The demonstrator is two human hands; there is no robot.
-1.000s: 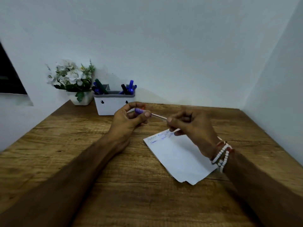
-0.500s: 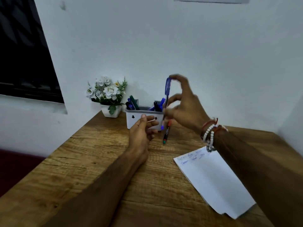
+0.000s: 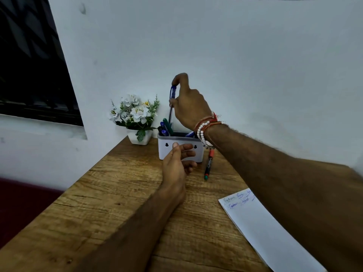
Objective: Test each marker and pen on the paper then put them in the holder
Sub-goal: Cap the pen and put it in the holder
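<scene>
now the right hand (image 3: 188, 103) is pinching a blue pen (image 3: 171, 107) upright just above the holder (image 3: 167, 152), seemingly dropping it in. the left hand (image 3: 176, 163) is hovering before the holder, fingers (image 3: 186, 147) loosely curled, empty. next, the red-capped marker (image 3: 208, 163) lying beside the holder is needing testing on the paper (image 3: 255, 222).

This looks like a small study corner in a home or a plain office: a wood-grain desk (image 3: 121, 203) sits in the angle of bare white walls (image 3: 255, 65), with a dark barred window (image 3: 29, 65) to the left. At the back of the desk stand a little pot of white flowers (image 3: 135, 116) and a white holder (image 3: 162, 151) full of pens and markers. A sheet of paper (image 3: 261, 228) with handwriting lies nearer.
</scene>
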